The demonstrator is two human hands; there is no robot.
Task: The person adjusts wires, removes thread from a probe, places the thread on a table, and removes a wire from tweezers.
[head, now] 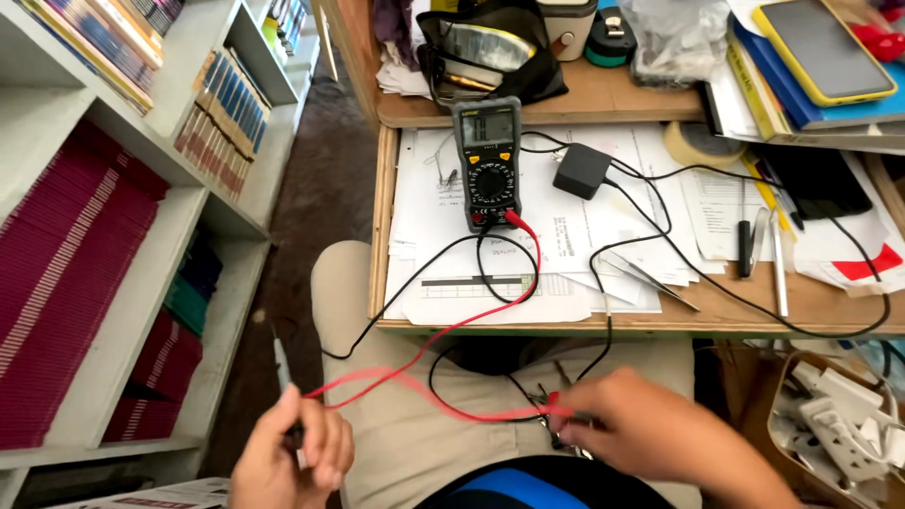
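Closest to the lens, the left hand (287, 452) is curled into a fist around a thin black test probe (281, 363) that points upward, over the lap. Right of it, a red test lead (443, 330) and a black test lead (396, 297) run up to the dark grey digital multimeter with a yellow dial ring (488, 162), which lies flat on papers on the wooden desk (382, 188). Farther right, the right hand (650, 424) pinches the red lead's end beside small metal parts, too blurred to identify.
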